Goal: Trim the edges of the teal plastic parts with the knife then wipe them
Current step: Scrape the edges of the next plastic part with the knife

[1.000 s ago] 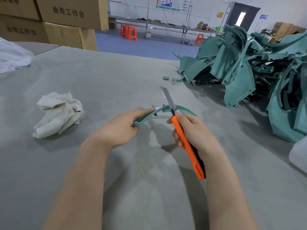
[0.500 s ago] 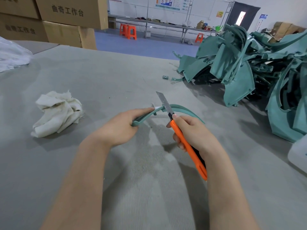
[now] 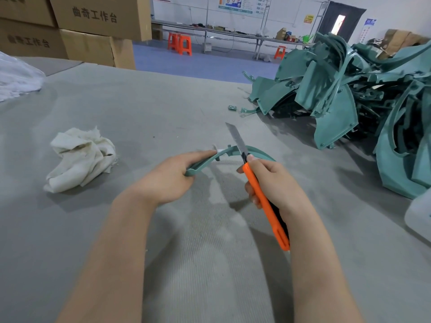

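The left hand (image 3: 168, 180) grips one end of a curved teal part (image 3: 224, 153) while the right hand (image 3: 274, 183) holds an orange knife (image 3: 261, 194), blade crossing the part just beyond its fingertips.

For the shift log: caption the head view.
Trimming: left hand holds curved teal part while right hand sets orange knife against its edge; white rag lies nearby.

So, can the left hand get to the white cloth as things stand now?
Probably yes: the white cloth lies on the table beside the left hand, with nothing between them. But that hand grips the curved teal part, so it must let go first.
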Demonstrator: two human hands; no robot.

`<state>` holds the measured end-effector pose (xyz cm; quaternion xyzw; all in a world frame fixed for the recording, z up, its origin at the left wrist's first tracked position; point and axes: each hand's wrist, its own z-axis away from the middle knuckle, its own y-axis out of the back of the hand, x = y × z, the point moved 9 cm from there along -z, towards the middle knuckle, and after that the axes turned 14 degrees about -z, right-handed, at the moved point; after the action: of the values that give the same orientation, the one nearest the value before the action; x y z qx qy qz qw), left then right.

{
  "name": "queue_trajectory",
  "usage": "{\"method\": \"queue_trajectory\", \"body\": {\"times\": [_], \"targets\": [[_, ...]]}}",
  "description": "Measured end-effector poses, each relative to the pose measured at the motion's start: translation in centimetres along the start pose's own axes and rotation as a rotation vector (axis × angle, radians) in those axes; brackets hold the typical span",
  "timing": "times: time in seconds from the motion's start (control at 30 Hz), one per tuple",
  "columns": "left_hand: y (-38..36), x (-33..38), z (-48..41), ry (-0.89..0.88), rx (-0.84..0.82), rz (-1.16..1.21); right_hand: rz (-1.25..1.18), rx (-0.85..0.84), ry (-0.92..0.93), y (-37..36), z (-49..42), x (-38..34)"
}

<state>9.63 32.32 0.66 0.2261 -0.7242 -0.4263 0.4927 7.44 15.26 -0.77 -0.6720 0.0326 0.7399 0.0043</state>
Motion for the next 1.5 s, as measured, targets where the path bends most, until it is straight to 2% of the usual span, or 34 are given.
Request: {"method": "queue_trajectory", "body": {"times": [0.1, 0.37, 0.67, 0.73, 0.83, 0.9, 0.97, 1.07, 1.23, 1.5], "targets": [[0.0, 0.0, 0.0, 0.007, -0.008, -0.002, 0.019, 0.024, -0.018, 0.3, -0.1, 0.4], [-0.2, -0.2, 0.0, 0.019, -0.006, -0.003, 0.101, -0.065, -0.015, -0.5, 0.2, 0.2], [0.0, 0.1, -0.2, -0.007, 0.013, -0.004, 0.119, -0.316, -0.016, -3.1, 1.5, -0.3], [0.0, 0.1, -0.1, -0.023, 0.024, 0.017, 0.041, -0.255, -0.015, -2.3, 1.2, -0.4], [0.2, 0.5, -0.1, -0.057, 0.044, -0.032, -0.035, -0.059, 0.005, 0.2, 0.6, -0.7], [1.3, 1.1, -0.2, -0.101, 0.149, -0.153, -0.066, 0.054, 0.042, 1.7, 0.4, -0.9], [2.8, 1.1, -0.1, -0.071, 0.298, -0.317, -0.118, 0.136, 0.076, 2.7, 0.4, -1.1], [3.8, 0.8, 0.1, -0.02, 0.393, -0.41, -0.09, 0.154, 0.097, 2.7, 0.4, -1.3], [2.9, 1.2, 0.1, -0.031, 0.343, -0.431, 0.004, 0.142, 0.096, 2.0, 0.3, -1.1], [2.0, 4.6, 0.0, -0.178, 0.401, -0.472, -0.472, 0.314, 0.189, 1.4, -0.3, -1.4]]}}
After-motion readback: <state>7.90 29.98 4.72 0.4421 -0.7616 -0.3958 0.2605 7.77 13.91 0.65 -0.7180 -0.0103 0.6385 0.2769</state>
